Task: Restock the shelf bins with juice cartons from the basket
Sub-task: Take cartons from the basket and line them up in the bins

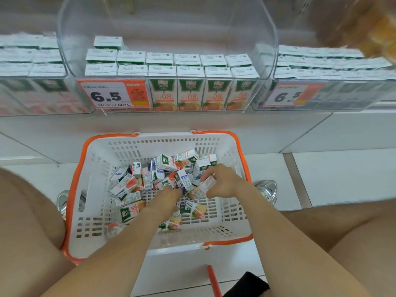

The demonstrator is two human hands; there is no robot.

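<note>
Head view: right hand (225, 183) round a carton (207, 186) in the basket (162, 139) (left hand (168, 196) alongside, grip unclear).

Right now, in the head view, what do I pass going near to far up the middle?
Orange bar → basket near rim → loose cartons, left hand among them, right hand holding one → shelf ledge → price tag → upright cartons in middle bin.

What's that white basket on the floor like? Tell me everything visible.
The basket is white plastic with slotted walls and orange handles folded down along its rim. It sits upright on the floor below the shelf bins. Juice cartons lie jumbled inside; the left hand and right hand reach in, the right gripping one.
</note>
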